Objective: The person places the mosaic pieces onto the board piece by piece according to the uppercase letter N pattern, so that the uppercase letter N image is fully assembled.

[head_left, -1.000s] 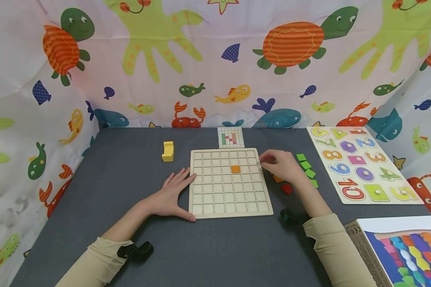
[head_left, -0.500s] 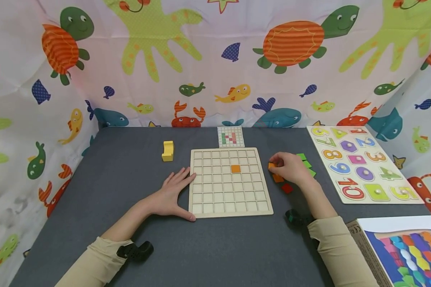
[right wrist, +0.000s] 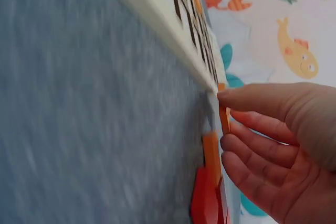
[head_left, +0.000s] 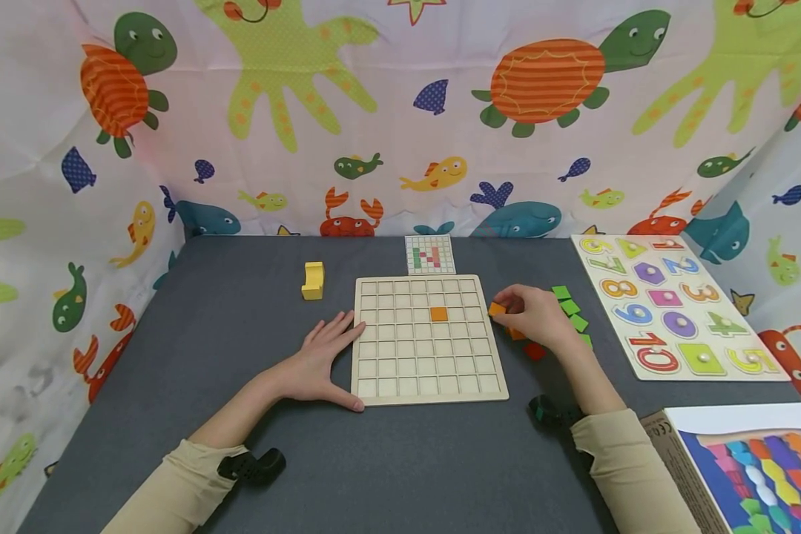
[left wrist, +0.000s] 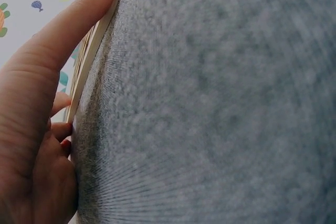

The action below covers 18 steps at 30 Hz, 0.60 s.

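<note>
A wooden grid board (head_left: 406, 369) lies on the dark table, with one orange square tile (head_left: 438, 314) seated in an upper cell. My left hand (head_left: 317, 363) rests at the board's left side, fingers spread, thumb (left wrist: 79, 22) along its edge. Just off the right edge of the board, my right hand (head_left: 534, 317) pinches another orange tile (right wrist: 224, 120) between thumb and fingers. Below that hand lie a further orange tile (head_left: 517, 334) and a red tile (head_left: 535, 351), partly covered by it in the head view. Several green tiles (head_left: 570, 306) lie to its right.
Behind the board lies a small pattern card (head_left: 430, 256) with coloured squares. A yellow block (head_left: 312, 282) stands at back left. To the right are a number-and-shape puzzle board (head_left: 647, 297) and a box (head_left: 761, 475). A printed cloth (head_left: 387, 133) surrounds the table.
My right hand drew back from the board's edge to the loose tiles, picked up an orange one, and has moved slightly left with it. The left hand stays put.
</note>
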Each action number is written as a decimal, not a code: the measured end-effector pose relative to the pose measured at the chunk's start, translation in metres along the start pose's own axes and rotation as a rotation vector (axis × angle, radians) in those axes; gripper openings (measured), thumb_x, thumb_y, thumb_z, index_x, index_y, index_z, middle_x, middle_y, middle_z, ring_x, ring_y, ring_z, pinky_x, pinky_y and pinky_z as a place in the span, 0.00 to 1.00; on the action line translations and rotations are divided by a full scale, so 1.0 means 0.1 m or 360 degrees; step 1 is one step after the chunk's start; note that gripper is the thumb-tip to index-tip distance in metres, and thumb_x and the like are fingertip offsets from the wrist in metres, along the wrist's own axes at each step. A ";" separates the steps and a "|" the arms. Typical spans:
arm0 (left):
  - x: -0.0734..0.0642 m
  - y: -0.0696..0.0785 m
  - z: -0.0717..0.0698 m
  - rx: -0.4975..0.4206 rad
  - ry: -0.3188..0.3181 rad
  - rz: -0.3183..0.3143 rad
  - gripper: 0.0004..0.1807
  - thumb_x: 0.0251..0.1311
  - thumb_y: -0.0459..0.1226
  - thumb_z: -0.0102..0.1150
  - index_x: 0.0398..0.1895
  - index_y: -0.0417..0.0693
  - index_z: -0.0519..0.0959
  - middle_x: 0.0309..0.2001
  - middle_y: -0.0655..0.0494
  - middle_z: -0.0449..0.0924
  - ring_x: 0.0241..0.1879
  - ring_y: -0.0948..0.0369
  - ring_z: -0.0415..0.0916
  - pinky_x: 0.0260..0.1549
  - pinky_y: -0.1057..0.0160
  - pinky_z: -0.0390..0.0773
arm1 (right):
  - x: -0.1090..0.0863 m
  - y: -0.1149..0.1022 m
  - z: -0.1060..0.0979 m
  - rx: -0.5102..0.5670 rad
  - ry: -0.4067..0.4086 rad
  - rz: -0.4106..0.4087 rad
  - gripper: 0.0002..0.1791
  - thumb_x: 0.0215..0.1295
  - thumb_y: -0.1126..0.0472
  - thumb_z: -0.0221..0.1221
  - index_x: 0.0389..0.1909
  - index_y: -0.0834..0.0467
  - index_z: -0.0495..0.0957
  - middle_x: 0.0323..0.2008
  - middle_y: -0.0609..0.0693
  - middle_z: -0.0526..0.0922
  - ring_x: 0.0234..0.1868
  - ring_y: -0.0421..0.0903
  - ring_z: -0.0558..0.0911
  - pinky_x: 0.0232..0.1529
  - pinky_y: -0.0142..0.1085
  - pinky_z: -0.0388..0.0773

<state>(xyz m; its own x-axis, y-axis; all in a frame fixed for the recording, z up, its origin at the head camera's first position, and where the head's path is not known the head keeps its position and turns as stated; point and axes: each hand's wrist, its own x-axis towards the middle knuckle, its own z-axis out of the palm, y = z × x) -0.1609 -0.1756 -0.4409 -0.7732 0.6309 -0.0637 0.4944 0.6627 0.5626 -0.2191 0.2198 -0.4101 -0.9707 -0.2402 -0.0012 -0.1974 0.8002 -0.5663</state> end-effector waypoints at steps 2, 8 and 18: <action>0.00 0.00 0.00 -0.0003 0.0000 -0.0002 0.68 0.39 0.67 0.71 0.79 0.48 0.45 0.78 0.46 0.33 0.76 0.51 0.28 0.69 0.41 0.31 | 0.00 -0.06 0.03 0.0050 -0.0020 -0.0014 0.18 0.59 0.56 0.68 0.47 0.60 0.81 0.36 0.54 0.82 0.34 0.49 0.77 0.33 0.38 0.74; 0.00 0.00 0.01 -0.0007 0.0004 -0.0007 0.69 0.39 0.67 0.70 0.79 0.49 0.45 0.78 0.47 0.33 0.76 0.51 0.28 0.69 0.42 0.31 | 0.01 -0.26 0.19 0.0250 -0.0123 -0.0094 0.18 0.56 0.55 0.71 0.47 0.56 0.83 0.34 0.48 0.83 0.35 0.46 0.78 0.38 0.39 0.74; 0.00 0.01 0.01 -0.0010 0.0005 -0.0005 0.68 0.39 0.67 0.71 0.79 0.48 0.46 0.78 0.46 0.34 0.76 0.51 0.28 0.69 0.42 0.31 | 0.02 -0.47 0.40 0.0236 -0.0171 -0.0299 0.13 0.55 0.59 0.71 0.41 0.56 0.83 0.31 0.45 0.81 0.33 0.43 0.78 0.36 0.38 0.75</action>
<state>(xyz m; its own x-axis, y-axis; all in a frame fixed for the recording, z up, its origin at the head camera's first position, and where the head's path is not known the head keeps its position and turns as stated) -0.1602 -0.1750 -0.4409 -0.7762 0.6273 -0.0628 0.4892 0.6622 0.5677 -0.2060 0.1600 -0.4166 -0.8972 -0.4404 0.0322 -0.3428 0.6487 -0.6794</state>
